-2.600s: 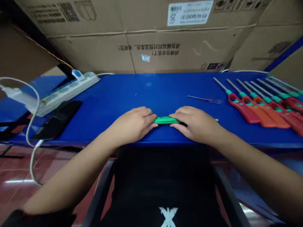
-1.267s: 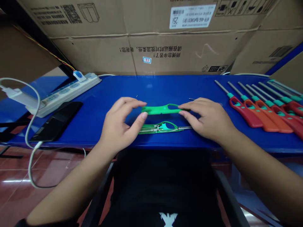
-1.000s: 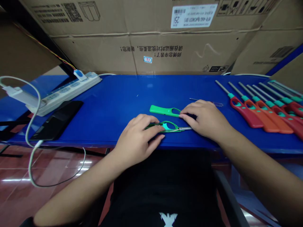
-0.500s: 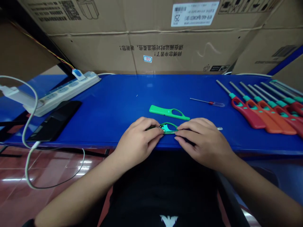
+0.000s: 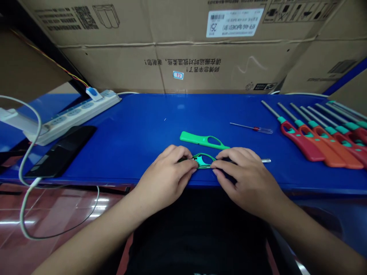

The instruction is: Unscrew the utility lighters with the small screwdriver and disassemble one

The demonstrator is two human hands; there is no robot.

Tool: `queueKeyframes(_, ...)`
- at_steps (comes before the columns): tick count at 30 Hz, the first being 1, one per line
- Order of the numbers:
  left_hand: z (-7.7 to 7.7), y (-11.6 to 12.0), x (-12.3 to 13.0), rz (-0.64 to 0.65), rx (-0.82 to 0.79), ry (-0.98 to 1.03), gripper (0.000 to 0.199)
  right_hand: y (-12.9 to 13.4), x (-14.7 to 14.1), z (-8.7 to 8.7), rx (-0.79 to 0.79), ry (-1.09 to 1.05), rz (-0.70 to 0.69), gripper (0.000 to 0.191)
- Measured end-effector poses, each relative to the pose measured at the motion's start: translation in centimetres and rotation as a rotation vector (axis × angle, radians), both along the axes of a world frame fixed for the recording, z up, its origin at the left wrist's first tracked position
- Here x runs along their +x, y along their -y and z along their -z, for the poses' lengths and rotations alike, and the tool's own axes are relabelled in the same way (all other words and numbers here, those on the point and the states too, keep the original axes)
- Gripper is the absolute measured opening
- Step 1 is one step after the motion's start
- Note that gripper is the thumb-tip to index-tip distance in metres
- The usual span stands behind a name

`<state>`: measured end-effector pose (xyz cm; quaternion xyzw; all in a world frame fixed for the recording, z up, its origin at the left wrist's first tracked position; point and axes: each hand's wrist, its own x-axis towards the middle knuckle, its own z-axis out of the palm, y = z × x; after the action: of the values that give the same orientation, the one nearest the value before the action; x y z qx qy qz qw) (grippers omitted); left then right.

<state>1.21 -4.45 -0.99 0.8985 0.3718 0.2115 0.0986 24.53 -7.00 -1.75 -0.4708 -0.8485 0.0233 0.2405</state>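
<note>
A green lighter body (image 5: 204,161) with a teal trigger piece lies at the front edge of the blue table, its inside partly showing. My left hand (image 5: 169,173) pinches its left end, fingers closed. The right end is between the closed fingers of my right hand (image 5: 245,173), and a metal tube tip (image 5: 266,160) sticks out past that hand. Just behind rests a separate green shell half (image 5: 200,140), its right end close to my right fingers. Both palms hide much of the lighter body.
Several red and orange lighters (image 5: 304,145) lie in a row at the right. A clear-handled screwdriver (image 5: 262,130) is behind my right hand. At the left are a black phone (image 5: 61,151) and a white power strip (image 5: 77,114) with cables. A cardboard box (image 5: 114,68) stands behind.
The whole view has shifted slightly, with the table a little lower in the frame. Both hands keep their hold, and the fingers have moved only slightly on the lighter body.
</note>
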Motion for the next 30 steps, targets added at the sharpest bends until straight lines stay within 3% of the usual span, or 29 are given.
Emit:
queueKeyframes(13, 0.2, 0.0, -0.3, 0.044, -0.045, 0.026, 0.032, -0.3, -0.3, 0.0, -0.089, -0.063, 0.028, 0.018)
queueKeyframes(23, -0.1, 0.1, 0.1, 0.012, -0.034, -0.024, 0.034, -0.3, 0.5, 0.1, 0.067, -0.071, 0.040, 0.006)
queueKeyframes(30, -0.2, -0.2, -0.1, 0.034, -0.015, 0.010, 0.029, -0.7, 0.7, -0.4, 0.081, 0.074, -0.034, 0.016)
